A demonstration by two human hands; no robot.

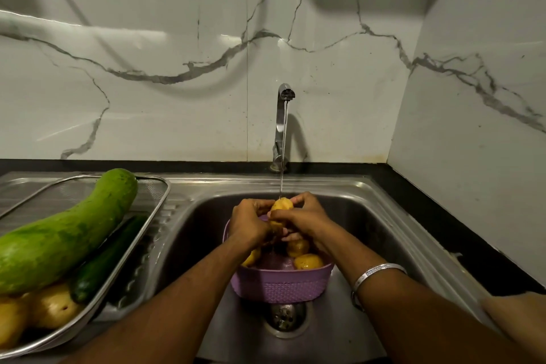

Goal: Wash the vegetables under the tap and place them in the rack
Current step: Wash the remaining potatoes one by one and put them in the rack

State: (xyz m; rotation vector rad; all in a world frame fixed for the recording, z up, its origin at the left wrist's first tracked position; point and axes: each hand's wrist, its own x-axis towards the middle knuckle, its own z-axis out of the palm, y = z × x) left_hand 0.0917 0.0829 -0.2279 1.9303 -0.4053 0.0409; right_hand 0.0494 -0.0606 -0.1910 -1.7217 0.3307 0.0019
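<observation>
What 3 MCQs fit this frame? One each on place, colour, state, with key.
1. Where does the large green gourd lie?
A. in the metal rack left of the sink
B. in the purple basket
C. on the sink floor

2. What colour is the basket in the sink?
A. green
B. purple
C. white

3. What state is the tap in?
A. off
B. running
C. detached

Key: 1 A, the gourd rests across the rack with a cucumber beside it. 2 B, its woven wall is purple. 3 B, a stream falls onto the potato held by the left hand and right hand.
</observation>
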